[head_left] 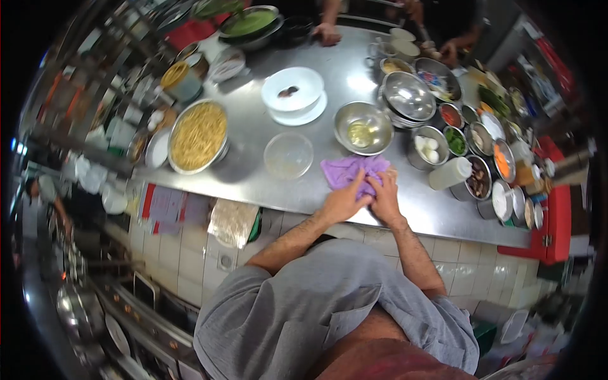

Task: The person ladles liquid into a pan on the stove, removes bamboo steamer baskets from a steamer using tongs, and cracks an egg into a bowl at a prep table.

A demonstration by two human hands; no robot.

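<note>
A crumpled purple cloth [347,168] lies near the front edge of the steel table. My left hand [344,201] is closed on its lower part, thumb and fingers sunk in the folds. From the other side my right hand [385,197] grips the same cloth, close beside the left one. Just beyond the cloth stands a steel bowl [364,128] with a yellowish liquid at its bottom. A round translucent lid [289,156] lies flat to the left. Behind it are white bowls or plates, one on another, the upper bowl [292,90] holding small dark pieces.
At left sits a large bowl of noodle-like yellow food [199,135]. Along the right, a squeeze bottle [451,173], a bowl of white eggs or balls [429,147] and several ingredient bowls crowd together. Across the table, another person's hand [327,34] rests near the edge.
</note>
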